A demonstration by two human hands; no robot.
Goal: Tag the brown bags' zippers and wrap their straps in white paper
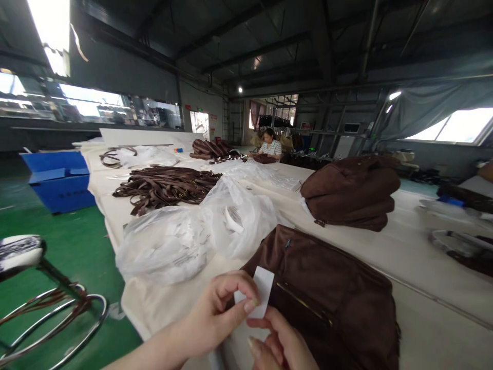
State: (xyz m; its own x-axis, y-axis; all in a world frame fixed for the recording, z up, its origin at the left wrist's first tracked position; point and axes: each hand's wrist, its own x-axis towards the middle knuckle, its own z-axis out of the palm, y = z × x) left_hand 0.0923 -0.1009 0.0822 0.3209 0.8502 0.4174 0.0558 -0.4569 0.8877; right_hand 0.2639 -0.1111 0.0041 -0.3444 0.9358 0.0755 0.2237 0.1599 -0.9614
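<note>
A small white card (pixel 264 290) is held over the near edge of the table. My left hand (pixel 219 311) pinches its left side between thumb and fingers. My right hand (pixel 283 341) is just below, its fingertips at the card's lower edge and its thumb apart from the index finger. Beside and beneath my hands lies a dark brown bag (pixel 335 288) with a gold zipper across its front. Clear plastic bags (pixel 169 241) with white paper pieces inside lie beyond my left hand.
Brown straps (pixel 165 185) are heaped on the cloth-covered table (pixel 423 262). Stacked brown bags (pixel 350 192) stand at the right. A person (pixel 270 146) sits at the far end. Left of the table are a blue box (pixel 59 185) and a stool (pixel 21 252).
</note>
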